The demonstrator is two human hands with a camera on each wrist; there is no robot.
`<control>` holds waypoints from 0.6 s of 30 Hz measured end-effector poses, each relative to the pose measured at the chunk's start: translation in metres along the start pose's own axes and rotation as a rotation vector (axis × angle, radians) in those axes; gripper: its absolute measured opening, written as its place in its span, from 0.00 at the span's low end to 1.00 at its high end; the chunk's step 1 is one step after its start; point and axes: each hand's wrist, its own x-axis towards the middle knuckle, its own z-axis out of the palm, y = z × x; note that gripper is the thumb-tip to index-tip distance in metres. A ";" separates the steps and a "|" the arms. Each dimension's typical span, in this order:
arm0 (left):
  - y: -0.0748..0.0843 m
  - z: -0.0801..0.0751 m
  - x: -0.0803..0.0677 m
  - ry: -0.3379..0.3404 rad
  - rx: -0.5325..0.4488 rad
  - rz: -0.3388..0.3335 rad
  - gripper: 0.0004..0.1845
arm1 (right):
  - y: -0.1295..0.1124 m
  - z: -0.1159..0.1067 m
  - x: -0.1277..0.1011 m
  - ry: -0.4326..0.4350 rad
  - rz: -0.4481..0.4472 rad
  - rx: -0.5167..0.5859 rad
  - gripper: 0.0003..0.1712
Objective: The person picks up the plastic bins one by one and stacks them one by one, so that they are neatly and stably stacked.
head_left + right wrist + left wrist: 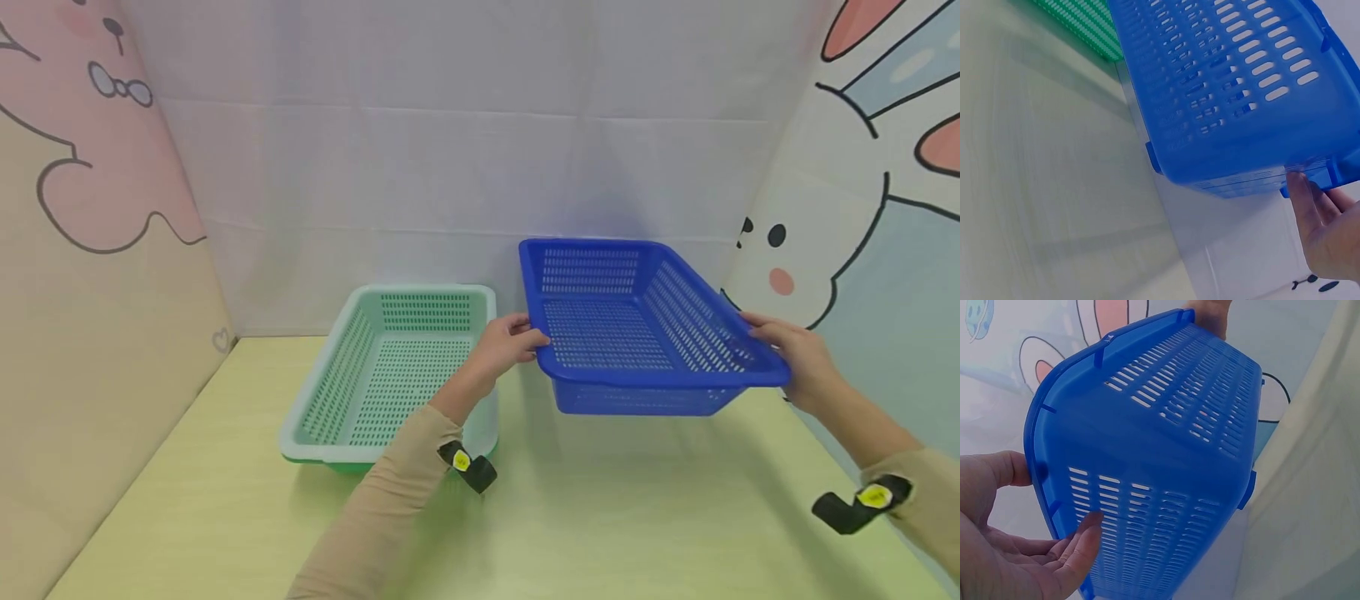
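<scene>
A blue plastic basket (607, 333) with slotted walls is held up above the table, its near side tilted down toward me. My left hand (506, 346) grips its left rim, thumb over the edge and fingers beneath, as the left wrist view shows with the hand (1029, 531) at the rim. My right hand (798, 362) grips the right rim near the front corner; in the right wrist view its fingers (1307, 206) curl under the rim. Left of the blue basket, a green basket (330, 375) with a pale rim sits on the table, partly behind my left forearm.
The pale yellow-green table (637, 517) runs back to a white cloth wall (450, 183). Side walls carry cartoon drawings, a pink figure (112, 192) at left and a white rabbit (810, 242) at right. Black straps with camera mounts (468, 467) sit on both wrists.
</scene>
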 end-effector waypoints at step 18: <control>0.020 -0.066 -0.022 0.016 0.140 0.041 0.25 | 0.000 0.056 -0.001 -0.116 0.014 0.189 0.12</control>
